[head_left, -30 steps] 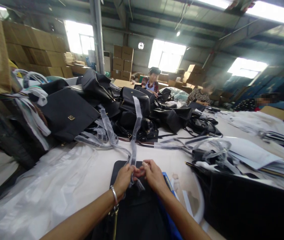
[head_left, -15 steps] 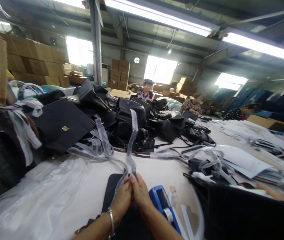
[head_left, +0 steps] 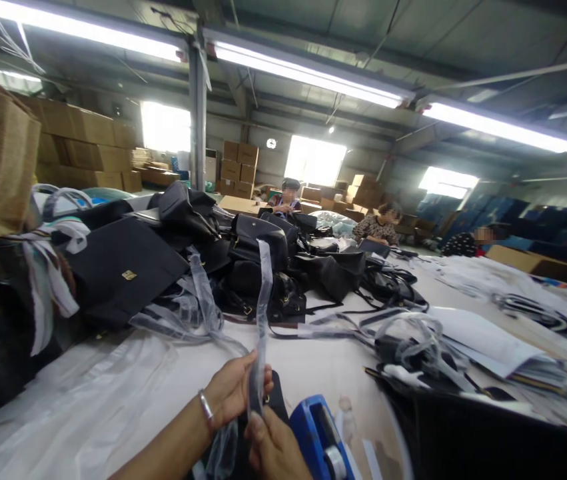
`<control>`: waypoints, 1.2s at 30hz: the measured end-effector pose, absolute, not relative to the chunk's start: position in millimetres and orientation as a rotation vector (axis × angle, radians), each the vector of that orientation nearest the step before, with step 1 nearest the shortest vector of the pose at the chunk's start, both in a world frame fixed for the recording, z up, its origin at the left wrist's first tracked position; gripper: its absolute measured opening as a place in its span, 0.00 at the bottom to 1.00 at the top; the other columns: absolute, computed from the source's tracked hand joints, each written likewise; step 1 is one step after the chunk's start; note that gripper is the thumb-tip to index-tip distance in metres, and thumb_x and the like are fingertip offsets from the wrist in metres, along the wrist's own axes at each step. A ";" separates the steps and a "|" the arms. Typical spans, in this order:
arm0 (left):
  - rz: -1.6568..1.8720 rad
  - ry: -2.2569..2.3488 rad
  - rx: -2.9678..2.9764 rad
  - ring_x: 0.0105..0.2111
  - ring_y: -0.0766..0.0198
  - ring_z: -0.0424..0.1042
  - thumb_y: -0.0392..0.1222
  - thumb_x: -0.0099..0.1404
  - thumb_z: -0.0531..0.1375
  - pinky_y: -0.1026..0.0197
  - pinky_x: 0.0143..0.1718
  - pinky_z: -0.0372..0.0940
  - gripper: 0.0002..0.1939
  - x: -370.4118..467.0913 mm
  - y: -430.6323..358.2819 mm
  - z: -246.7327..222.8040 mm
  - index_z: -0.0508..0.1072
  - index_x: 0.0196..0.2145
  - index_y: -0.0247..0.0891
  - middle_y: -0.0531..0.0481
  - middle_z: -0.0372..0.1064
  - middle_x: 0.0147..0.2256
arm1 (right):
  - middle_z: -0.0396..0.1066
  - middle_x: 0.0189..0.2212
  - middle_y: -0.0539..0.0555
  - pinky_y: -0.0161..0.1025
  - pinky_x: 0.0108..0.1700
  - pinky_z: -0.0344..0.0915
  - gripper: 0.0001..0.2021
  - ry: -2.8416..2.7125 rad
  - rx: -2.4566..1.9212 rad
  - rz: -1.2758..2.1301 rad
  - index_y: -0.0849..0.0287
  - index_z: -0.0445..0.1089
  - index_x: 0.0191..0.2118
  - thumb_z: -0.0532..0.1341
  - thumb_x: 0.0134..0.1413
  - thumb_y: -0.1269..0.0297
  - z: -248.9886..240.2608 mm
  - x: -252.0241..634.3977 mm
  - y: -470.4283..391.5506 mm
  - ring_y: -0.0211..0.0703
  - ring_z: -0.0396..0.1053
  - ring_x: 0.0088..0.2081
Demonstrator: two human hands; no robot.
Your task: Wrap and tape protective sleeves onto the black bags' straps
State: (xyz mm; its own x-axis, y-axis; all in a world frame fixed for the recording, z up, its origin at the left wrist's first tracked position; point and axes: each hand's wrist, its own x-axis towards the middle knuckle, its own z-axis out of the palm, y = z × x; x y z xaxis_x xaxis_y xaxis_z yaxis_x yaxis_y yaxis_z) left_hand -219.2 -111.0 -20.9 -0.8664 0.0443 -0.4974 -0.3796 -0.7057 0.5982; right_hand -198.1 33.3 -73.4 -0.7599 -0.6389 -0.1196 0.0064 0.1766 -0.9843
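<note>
A long strap in a clear plastic sleeve (head_left: 264, 287) runs from my hands up toward the pile of black bags. My left hand (head_left: 230, 390), with a silver bangle at the wrist, is closed around its lower part, fingertips showing on the strap's right side. Just below, my right hand (head_left: 276, 443) pinches the same strap between thumb and fingers. Beneath both hands lies a black piece (head_left: 278, 400), mostly covered, with a crumpled clear sleeve (head_left: 222, 450) beside it. A blue tape dispenser (head_left: 308, 427) stands right of my right hand.
Black handbags (head_left: 258, 237) are heaped across the table. Thin white plastic bags (head_left: 98, 400) spread at left. Sleeved straps (head_left: 413, 327) and a black bag panel (head_left: 488, 413) lie at right. Several co-workers, one person (head_left: 378, 223) among them, sit beyond. Cardboard boxes (head_left: 83, 140) are stacked behind.
My hands, clasped together before, are now apart along the strap, the left higher and the right lower. More of the sleeved strap shows between them. The view has tilted up slightly.
</note>
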 end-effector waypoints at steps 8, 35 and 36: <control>2.879 1.328 -0.817 0.15 0.74 0.58 0.41 0.69 0.55 0.70 0.18 0.58 0.07 -209.2 -69.1 -19.6 0.66 0.35 0.35 0.60 0.57 0.19 | 0.60 0.17 0.48 0.33 0.24 0.53 0.28 2.216 -0.638 -1.689 0.58 0.64 0.29 0.44 0.61 0.38 -74.1 -192.7 30.9 0.37 0.59 0.20; 2.979 1.114 -0.814 0.16 0.73 0.64 0.40 0.69 0.57 0.70 0.21 0.63 0.08 -208.3 -59.8 -32.3 0.66 0.33 0.34 0.57 0.61 0.19 | 0.65 0.24 0.49 0.34 0.27 0.59 0.17 2.192 -0.485 -1.801 0.55 0.62 0.30 0.51 0.63 0.49 -61.6 -183.8 43.7 0.40 0.63 0.26; 2.993 1.135 -0.803 0.17 0.73 0.64 0.41 0.68 0.57 0.71 0.21 0.62 0.09 -207.1 -57.1 -32.2 0.66 0.32 0.35 0.57 0.61 0.19 | 0.67 0.27 0.51 0.35 0.31 0.61 0.17 2.238 -0.520 -1.791 0.56 0.64 0.31 0.50 0.63 0.49 -59.4 -184.8 43.0 0.41 0.65 0.29</control>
State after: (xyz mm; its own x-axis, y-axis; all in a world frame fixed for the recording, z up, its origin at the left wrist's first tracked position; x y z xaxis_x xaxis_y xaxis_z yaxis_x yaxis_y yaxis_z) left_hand -207.1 -57.1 -32.2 -0.8699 -0.3093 -0.3842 -0.0234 -0.7522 0.6586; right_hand -184.8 43.0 -59.4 -0.9111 -0.4099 0.0423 -0.1310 0.1910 -0.9728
